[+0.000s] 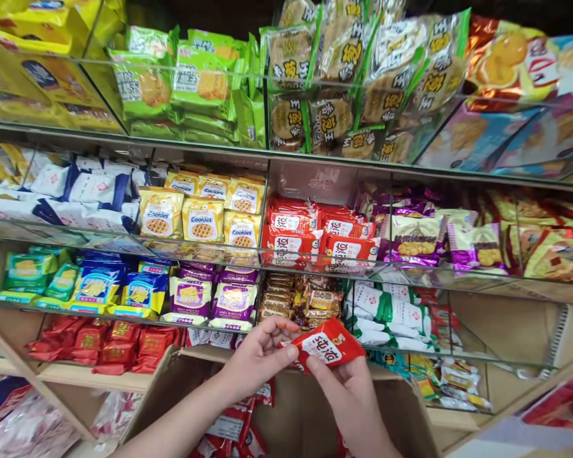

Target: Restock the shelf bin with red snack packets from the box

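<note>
Red snack packet [328, 344] — pinched by your left hand [258, 356] and right hand [348, 391] over open carton [405, 407]; loose corner grip risks drop.

My hands, left hand [258, 353] and right hand [348, 388], sit in open air above the cardboard box [401, 407], and that gap in front of the shelves is the widest free room I see. Straight ahead, glass dividers [266, 210] split each shelf into narrow bays. The bay of red packets [315, 232] is stacked nearly to its front edge (little room on top). The yellow cookie bags [203, 213] beside it fill their bay too. Lower down, the bay at the right past the white and green packets [386, 312] shows bare shelf, so a hand could pass there. The box walls hem in any move downward.
</note>
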### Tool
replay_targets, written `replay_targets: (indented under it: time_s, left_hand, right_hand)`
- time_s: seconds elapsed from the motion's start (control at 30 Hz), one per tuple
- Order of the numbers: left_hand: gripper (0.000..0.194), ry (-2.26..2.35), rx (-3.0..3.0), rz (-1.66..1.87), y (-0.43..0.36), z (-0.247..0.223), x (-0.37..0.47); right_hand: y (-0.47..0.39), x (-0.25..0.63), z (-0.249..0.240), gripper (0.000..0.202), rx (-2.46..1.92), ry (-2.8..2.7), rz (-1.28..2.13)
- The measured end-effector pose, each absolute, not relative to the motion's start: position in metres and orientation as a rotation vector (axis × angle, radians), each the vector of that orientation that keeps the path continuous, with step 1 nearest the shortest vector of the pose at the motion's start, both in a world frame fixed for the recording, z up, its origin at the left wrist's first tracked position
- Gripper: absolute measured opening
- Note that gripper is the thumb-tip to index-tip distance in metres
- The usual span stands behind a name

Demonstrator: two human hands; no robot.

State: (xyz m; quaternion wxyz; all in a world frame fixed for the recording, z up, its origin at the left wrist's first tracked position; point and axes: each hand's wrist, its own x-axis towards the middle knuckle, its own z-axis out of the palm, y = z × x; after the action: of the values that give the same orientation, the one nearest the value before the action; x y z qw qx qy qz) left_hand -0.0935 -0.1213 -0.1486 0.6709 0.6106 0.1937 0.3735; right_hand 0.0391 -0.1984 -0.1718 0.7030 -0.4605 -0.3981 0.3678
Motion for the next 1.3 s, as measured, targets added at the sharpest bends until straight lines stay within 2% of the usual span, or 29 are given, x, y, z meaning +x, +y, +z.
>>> replay_targets:
  time_s: [0.13,0.23,0.33,0.4,0.6,0.73,0.83,1.03,1.17,1.3]
  left_hand:
    - [0.032,0.470,1.336,0.858,-0.121,-0.146,-0.094]
    - [0.032,0.482,1.308,0.841,-0.121,-0.149,-0.094]
    - [0.033,0.482,1.295,0.820,-0.121,-0.151,-0.094]
    - [0.033,0.482,1.297,0.807,-0.121,-0.151,-0.094]
    - [0.033,0.470,1.335,0.775,-0.122,-0.152,-0.096]
    - [0.033,0.469,1.363,0.763,-0.122,-0.152,-0.098]
    - [0.033,0.482,1.356,0.753,-0.122,-0.152,-0.098]
    - [0.034,0.507,1.354,0.732,-0.123,-0.148,-0.097]
    - [0.033,0.502,1.334,0.732,-0.123,-0.147,-0.097]
    - [0.032,0.510,1.322,0.728,-0.124,-0.148,-0.096]
  right_hand:
    - [-0.200,0.060,-0.129,0.036,-1.008,-1.003,0.400]
    - [-0.196,0.086,-0.067,0.041,-1.028,-1.200,-0.070]
    - [-0.181,0.112,-0.003,0.032,-1.208,-1.532,-0.576]
    - [-0.165,0.125,0.028,0.029,-1.355,-1.714,-0.778]
    - [-0.124,0.135,0.066,0.032,-1.807,-2.194,-0.717]
    - [-0.114,0.129,0.071,0.033,-2.057,-2.265,-0.598]
    - [-0.110,0.122,0.069,0.033,-2.212,-2.261,-0.661]
    - [-0.108,0.116,0.061,0.037,-2.291,-2.300,-0.611]
    - [-0.111,0.120,0.052,0.044,-2.164,-2.279,-0.604]
    - [-0.109,0.130,0.034,0.053,-2.009,-2.239,-0.814]
